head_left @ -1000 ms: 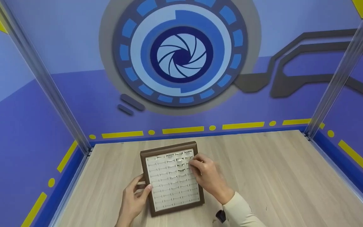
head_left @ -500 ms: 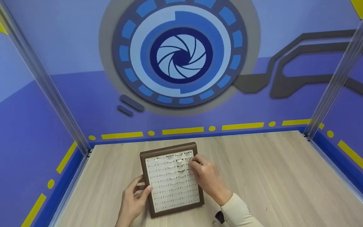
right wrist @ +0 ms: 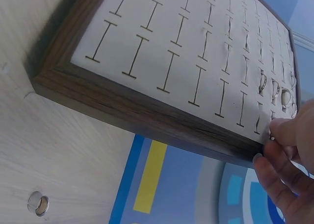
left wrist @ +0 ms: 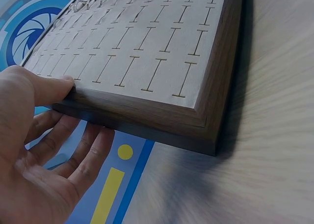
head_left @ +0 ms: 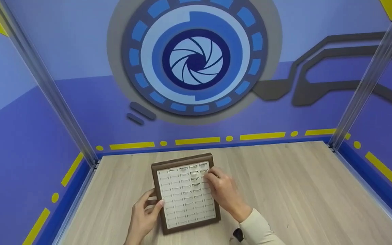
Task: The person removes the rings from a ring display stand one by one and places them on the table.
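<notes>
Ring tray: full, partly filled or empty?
The tray is partly filled: rings sit near its upper right in the head view, while the bottom-row slots are bare.

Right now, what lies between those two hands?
In the head view, the brown-framed ring tray: left hand gripping one side edge, right hand at the other.

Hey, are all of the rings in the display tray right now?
No, the right wrist view shows one ring lying loose on the tabletop, apart from the display tray.

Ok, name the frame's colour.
The frame is dark brown, wood-grained; the left wrist view shows it best.
</notes>
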`<state>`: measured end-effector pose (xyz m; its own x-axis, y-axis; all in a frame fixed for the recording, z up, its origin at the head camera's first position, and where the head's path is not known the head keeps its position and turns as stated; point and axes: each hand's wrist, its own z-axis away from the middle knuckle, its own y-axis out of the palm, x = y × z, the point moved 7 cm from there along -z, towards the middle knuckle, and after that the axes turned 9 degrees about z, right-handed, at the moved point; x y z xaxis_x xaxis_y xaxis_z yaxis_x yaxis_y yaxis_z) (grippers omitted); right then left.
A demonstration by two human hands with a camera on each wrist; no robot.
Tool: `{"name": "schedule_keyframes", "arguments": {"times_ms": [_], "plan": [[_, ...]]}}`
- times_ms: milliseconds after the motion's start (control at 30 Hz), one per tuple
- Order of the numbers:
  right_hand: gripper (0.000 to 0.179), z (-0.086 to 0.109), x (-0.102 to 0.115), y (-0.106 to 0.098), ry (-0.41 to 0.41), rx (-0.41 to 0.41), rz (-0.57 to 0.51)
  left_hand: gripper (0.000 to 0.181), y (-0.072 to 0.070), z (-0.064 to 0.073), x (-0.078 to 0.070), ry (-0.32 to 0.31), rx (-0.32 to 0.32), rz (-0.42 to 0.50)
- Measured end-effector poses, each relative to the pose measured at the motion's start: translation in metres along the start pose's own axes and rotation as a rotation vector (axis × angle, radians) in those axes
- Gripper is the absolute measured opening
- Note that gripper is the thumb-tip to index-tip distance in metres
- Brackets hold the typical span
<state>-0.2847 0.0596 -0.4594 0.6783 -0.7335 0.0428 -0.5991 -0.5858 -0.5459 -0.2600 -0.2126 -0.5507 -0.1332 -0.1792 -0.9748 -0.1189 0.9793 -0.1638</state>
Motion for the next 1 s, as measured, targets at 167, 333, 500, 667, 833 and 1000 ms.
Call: {"name": "schedule_keyframes", "arguments": {"times_ms": [167,333,500,667,833,1000], "plan": [[0.031,-0.0006,0.0003,-0.0018,-0.003,-0.003,-0.007,0.054,0.0006,-0.0006,-0.0007,-0.001,0.006,0.006],[0.030,-0.0016,0.0013,-0.0038,-0.016,-0.013,-0.007,0.054,0.0007,0.0002,-0.0012,-0.003,0.001,-0.011],[0.028,-0.0023,0.0008,-0.0033,-0.009,-0.002,-0.010,0.054,0.0006,0.0007,-0.0010,-0.008,-0.012,-0.028],[0.022,-0.0025,-0.0001,-0.0014,0.010,0.031,-0.006,0.053,0.0011,-0.0004,0.0006,-0.029,-0.015,-0.035],[0.021,-0.0022,-0.0004,-0.0017,0.004,0.038,-0.016,0.053,0.0015,-0.0007,0.0022,-0.057,-0.013,-0.031],[0.023,-0.0019,-0.0016,-0.0042,-0.002,0.035,-0.030,0.055,0.0026,-0.0002,0.0015,-0.061,0.000,-0.027]]}}
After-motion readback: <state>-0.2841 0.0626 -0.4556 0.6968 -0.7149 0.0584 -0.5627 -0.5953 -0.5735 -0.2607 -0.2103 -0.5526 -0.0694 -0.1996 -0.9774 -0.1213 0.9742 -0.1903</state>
